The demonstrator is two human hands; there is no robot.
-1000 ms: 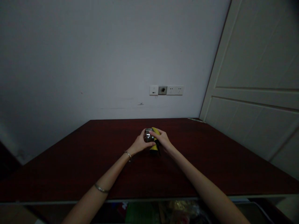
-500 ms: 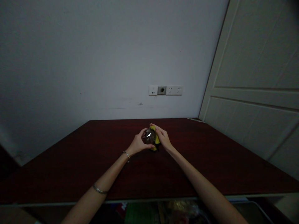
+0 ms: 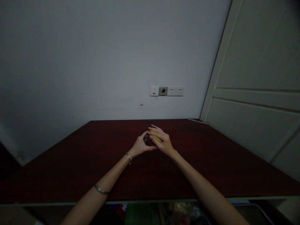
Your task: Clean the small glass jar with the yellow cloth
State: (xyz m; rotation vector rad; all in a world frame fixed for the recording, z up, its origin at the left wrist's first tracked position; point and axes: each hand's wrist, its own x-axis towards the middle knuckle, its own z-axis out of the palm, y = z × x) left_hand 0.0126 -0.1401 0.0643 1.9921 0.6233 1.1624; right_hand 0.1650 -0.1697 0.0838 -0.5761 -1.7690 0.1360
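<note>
A clear, round glass (image 3: 147, 141) is held above the tabletop, its far and right sides hidden by fingers. My left hand (image 3: 139, 146) curls around it from the left, with the thumb along the near side. Over the right side of the glass lies my right hand (image 3: 166, 143), its fingers closed on a yellow cloth (image 3: 157, 138). The cloth is bunched under those fingers and presses against the glass. Most of it is covered by the hand.
The dark red-brown table (image 3: 77, 162) reaches back to a pale wall with a row of sockets (image 3: 167, 91). A white panelled door (image 3: 255, 103) stands at the right. Below the front edge is an open compartment with a green item (image 3: 142, 214) and other goods.
My right hand has shifted left, up over the glass, with the cloth now under its fingers. Less of the glass shows. My left hand keeps its hold nearly in place.
</note>
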